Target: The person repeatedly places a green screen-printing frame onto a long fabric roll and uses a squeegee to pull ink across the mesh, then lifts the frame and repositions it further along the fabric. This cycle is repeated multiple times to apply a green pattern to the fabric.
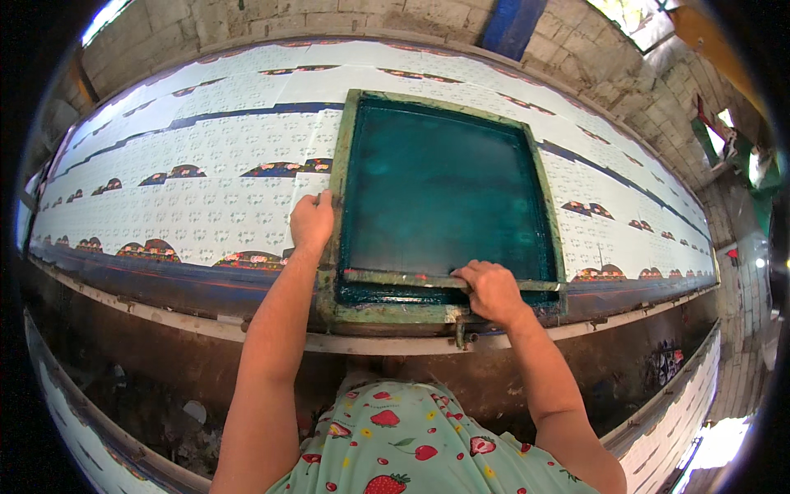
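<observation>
A screen frame (440, 198), wooden and stained teal, lies flat on the printed cloth (189, 177) that covers a long table (164, 288). The frame sits toward the near edge of the table, right of centre. The left hand (312, 221) grips the frame's left rail, fingers curled over its top edge. The right hand (492, 290) closes around a squeegee (411, 278), a long bar that lies across the near end of the screen, just inside the near rail. The mesh is dark with green ink. The cloth carries pale rows of small motifs and darker flowered arches, running far left and right. A block wall (329, 16) stands beyond the table.
</observation>
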The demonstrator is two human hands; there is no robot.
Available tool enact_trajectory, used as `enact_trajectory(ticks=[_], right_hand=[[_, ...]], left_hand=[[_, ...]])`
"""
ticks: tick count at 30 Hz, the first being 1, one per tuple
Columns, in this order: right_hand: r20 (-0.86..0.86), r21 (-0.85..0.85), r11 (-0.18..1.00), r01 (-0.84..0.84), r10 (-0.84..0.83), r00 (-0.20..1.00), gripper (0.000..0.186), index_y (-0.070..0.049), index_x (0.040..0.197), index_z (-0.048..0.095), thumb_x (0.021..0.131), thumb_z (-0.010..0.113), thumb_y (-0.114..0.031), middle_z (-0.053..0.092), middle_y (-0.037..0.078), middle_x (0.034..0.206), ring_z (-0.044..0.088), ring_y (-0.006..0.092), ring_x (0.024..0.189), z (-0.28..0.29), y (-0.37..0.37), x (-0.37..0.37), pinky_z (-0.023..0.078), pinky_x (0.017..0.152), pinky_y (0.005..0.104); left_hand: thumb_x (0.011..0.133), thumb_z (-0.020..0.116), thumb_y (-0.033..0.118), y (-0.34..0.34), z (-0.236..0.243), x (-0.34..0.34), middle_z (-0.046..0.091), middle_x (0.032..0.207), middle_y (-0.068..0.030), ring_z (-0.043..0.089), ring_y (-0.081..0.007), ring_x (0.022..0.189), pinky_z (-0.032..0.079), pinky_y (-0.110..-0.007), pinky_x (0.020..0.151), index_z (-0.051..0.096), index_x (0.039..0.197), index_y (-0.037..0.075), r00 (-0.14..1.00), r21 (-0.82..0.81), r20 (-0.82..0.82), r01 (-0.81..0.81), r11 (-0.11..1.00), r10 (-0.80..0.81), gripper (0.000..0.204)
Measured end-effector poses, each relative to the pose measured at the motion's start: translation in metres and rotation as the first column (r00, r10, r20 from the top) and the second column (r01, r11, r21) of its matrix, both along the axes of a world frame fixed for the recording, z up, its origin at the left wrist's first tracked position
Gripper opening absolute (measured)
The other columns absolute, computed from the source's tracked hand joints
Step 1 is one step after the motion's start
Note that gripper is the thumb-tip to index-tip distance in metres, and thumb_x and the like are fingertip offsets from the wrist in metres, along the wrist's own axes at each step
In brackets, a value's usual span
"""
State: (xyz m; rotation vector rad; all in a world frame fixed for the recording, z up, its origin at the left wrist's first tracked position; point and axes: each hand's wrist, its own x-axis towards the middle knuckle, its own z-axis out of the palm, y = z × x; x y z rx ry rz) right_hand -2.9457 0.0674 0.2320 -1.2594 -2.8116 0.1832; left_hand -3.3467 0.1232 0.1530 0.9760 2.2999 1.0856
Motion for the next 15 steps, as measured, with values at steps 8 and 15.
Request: enact_trajectory(ticks=[8,15], right_hand=[[-0.112,0.044,0.997,-0.07,0.075,0.991,0.066,-0.008,0.137,0.077,0.093,0.081,-0.057,0.074,0.014,0.122,0.068,0.0344,0.119,-0.015,-0.044,0.022,0.053,0.101,0.049],[-0.324,0.072,0.978,-0.198,0.21,0.923,0.059,-0.006,0.135,0.076,0.098,0.078,-0.052,0.077,0.016,0.13,0.072,0.0355,0.12,-0.015,-0.048,0.056,0.054,0.101,0.0483]], left_hand=[[0.106,0.06,0.052,0.006,-0.007,0.003,0.078,0.118,-0.0346,0.073,-0.0541,0.115,0.056,-0.061,0.102,0.08,0.113,-0.006,0.989,-0.034,-0.135,0.048,0.998,-0.052,0.062],[0.115,0.046,0.037,0.02,-0.018,0.009,0.076,0.118,-0.0372,0.072,-0.0565,0.115,0.054,-0.065,0.103,0.078,0.113,-0.008,0.923,-0.055,-0.376,0.067,0.996,-0.083,0.055]])
